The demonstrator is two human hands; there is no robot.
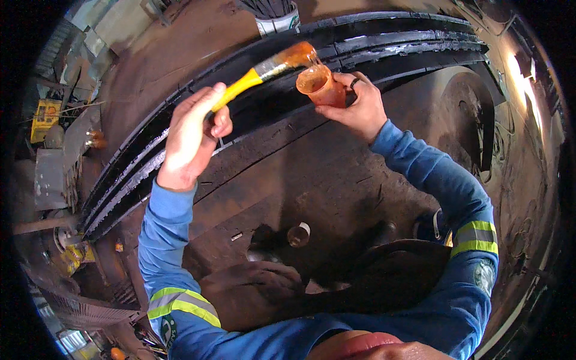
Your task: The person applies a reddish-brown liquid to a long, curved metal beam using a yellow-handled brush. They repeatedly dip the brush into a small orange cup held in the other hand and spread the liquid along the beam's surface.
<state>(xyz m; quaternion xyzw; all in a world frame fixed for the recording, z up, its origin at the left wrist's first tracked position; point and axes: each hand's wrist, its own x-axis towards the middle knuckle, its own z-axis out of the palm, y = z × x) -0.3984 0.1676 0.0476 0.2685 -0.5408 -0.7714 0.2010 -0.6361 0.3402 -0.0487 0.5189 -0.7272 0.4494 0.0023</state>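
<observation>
My left hand (193,135) is closed round the yellow handle of a paintbrush (268,68). Its bristles are coated orange-brown and wet, and they point up to the right. A strand of liquid hangs from the bristle tip down to the rim of a small orange plastic cup (327,91). That cup is gripped between the thumb and fingers of my right hand (362,107), its mouth tilted toward the brush. Wet residue coats the inside; how much it holds I cannot tell. Behind both hands lie long black beams (408,42) with silvery, patchy strips along them.
At the far side, a white bucket (277,25) holds a bundle of dark rods. A clear cup (298,235) stands on the dirty brown floor by my legs. To the right is a curved metal piece (489,129). A yellow container (45,117) and scrap lie at the left.
</observation>
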